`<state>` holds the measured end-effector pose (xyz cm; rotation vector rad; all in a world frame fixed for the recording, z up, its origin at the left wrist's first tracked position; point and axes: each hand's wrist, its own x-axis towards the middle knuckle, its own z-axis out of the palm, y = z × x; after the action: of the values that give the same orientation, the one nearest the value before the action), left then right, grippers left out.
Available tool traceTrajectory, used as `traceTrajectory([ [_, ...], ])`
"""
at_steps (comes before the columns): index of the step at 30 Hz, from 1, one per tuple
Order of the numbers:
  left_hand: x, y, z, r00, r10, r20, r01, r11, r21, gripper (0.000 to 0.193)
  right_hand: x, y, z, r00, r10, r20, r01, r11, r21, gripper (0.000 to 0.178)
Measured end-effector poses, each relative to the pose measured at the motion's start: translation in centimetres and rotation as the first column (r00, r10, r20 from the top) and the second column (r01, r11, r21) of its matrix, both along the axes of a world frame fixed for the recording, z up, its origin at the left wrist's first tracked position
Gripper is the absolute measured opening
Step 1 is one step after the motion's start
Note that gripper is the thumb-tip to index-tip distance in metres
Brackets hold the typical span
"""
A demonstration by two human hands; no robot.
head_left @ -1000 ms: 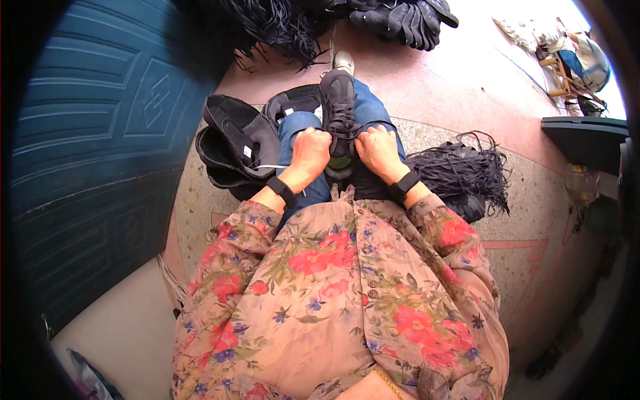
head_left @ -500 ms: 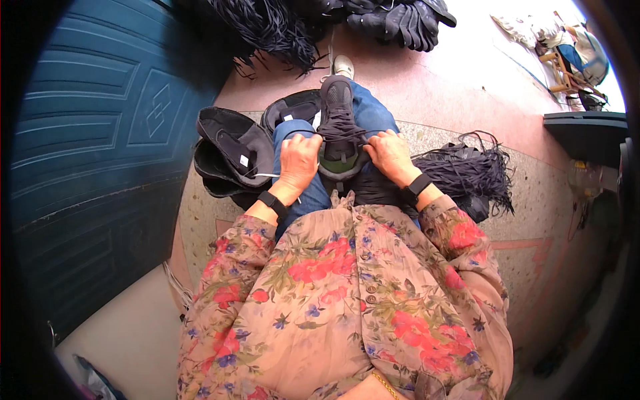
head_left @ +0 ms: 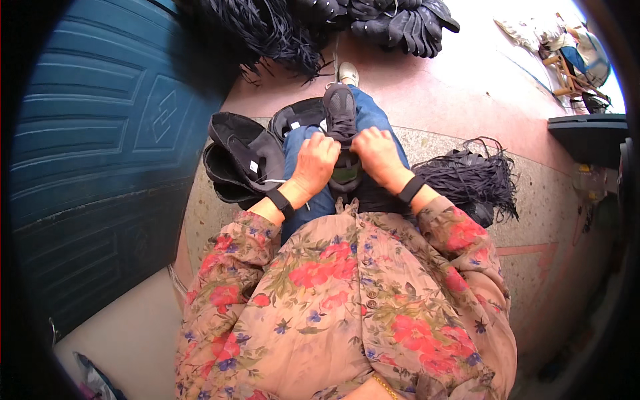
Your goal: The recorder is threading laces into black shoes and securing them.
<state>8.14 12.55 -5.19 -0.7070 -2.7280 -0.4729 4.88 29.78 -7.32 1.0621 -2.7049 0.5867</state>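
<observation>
Both hands are on a black shoe [head_left: 341, 117] lying along the person's lap, toe pointing away. The left hand [head_left: 315, 162] is curled closed against the shoe's left side near the opening; the right hand [head_left: 375, 152] is clenched on its right side, knuckles up. Each wrist wears a dark band. Left of the shoe, a stack of black shoe uppers [head_left: 241, 160] rests on the floor, one showing a small white square label [head_left: 254, 166]. Right of the shoe sits a heap of black laces [head_left: 470, 180]. Beyond the shoe's toe, more black pieces [head_left: 393, 20] pile up. Far left of the shoe stands a blue panelled door [head_left: 100, 153].
</observation>
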Motion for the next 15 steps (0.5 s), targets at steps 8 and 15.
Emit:
traceTrajectory([
  [8,-6.8,-0.5,2.5,0.624,-0.079,0.777,-0.649,0.502,0.572,0.009,-4.8,-1.0,6.3,0.883,-0.051,0.466,0.232,0.912,-0.338,0.020],
  [15,-3.1,-12.1,5.9,0.791,0.574,-0.213,-0.604,0.789,-0.117,0.034,-0.5,5.8,2.6,0.851,-0.046,0.523,0.209,0.944,-0.257,0.015],
])
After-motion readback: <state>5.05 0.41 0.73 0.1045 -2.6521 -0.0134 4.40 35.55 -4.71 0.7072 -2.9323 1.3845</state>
